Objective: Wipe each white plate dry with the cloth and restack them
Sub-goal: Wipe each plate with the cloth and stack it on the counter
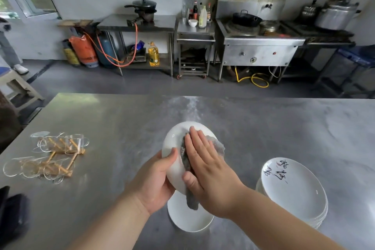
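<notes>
My left hand (pixel 154 180) grips the near left rim of a white plate (pixel 174 138), holding it tilted above the steel table. My right hand (pixel 205 164) lies flat with straight fingers on a grey cloth (pixel 220 146), pressing it against the plate's face. One end of the cloth hangs below the plate. Under my hands a single white plate (pixel 188 219) lies on the table. To the right stands a stack of several white plates (pixel 294 189), the top one marked with dark brush writing.
The steel table (pixel 263 124) spreads wide ahead. Glass cups on wooden racks (pixel 50 156) lie at the left. A dark object (pixel 12 213) sits at the near left edge. Stoves, pots and gas cylinders line the far wall.
</notes>
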`<state>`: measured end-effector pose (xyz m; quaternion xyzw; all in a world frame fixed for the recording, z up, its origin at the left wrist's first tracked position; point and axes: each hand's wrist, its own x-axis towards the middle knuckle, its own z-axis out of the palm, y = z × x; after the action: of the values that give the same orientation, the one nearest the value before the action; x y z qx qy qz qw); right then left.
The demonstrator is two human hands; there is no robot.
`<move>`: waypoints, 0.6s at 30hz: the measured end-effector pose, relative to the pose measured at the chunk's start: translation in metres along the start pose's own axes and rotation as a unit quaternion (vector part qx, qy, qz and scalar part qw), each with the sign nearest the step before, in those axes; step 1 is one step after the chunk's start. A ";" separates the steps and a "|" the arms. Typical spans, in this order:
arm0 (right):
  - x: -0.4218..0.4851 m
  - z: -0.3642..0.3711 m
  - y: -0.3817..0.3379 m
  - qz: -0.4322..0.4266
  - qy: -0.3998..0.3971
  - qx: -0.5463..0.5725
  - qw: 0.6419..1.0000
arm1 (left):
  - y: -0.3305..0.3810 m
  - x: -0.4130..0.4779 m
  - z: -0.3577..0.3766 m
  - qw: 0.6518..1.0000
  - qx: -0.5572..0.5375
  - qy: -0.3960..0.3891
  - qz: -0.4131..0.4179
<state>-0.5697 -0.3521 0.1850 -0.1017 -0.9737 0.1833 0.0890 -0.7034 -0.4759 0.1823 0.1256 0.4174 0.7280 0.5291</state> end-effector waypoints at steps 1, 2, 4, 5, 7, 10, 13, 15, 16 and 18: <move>0.004 -0.002 -0.001 -0.016 0.014 0.004 1.000 | -0.004 -0.002 0.001 1.000 0.006 -0.004 -0.007; 0.012 -0.008 0.001 -0.023 0.033 -0.001 0.999 | -0.006 -0.004 0.003 1.000 0.007 -0.003 -0.012; 0.032 -0.024 0.009 0.004 0.057 -0.024 0.998 | -0.005 -0.008 0.005 1.000 0.007 -0.004 -0.008; 0.039 -0.031 0.015 0.037 0.054 -0.026 0.997 | -0.001 -0.008 0.005 1.000 0.007 -0.004 0.000; 0.040 -0.030 0.019 0.098 0.041 0.008 0.994 | 0.007 -0.009 0.002 1.000 -0.003 0.009 0.017; 0.017 -0.013 0.006 0.070 0.043 0.030 0.996 | 0.015 -0.011 -0.005 1.000 -0.011 0.015 0.008; 0.017 -0.014 -0.005 0.017 0.060 -0.003 0.998 | 0.013 -0.016 -0.007 0.999 0.033 -0.025 -0.027; 0.034 -0.029 -0.009 -0.026 0.078 0.013 0.997 | 0.012 -0.018 -0.006 0.995 0.074 -0.053 -0.028; 0.044 -0.036 -0.009 -0.032 0.089 0.033 0.995 | 0.014 -0.018 -0.007 0.994 0.084 -0.060 -0.024; 0.058 -0.047 -0.003 -0.001 0.112 0.081 0.990 | 0.022 -0.018 -0.010 0.995 0.073 -0.061 -0.003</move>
<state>-0.6164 -0.3253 0.2373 -0.1129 -0.9396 0.2491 0.2060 -0.7173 -0.4987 0.1972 0.2068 0.4364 0.6854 0.5450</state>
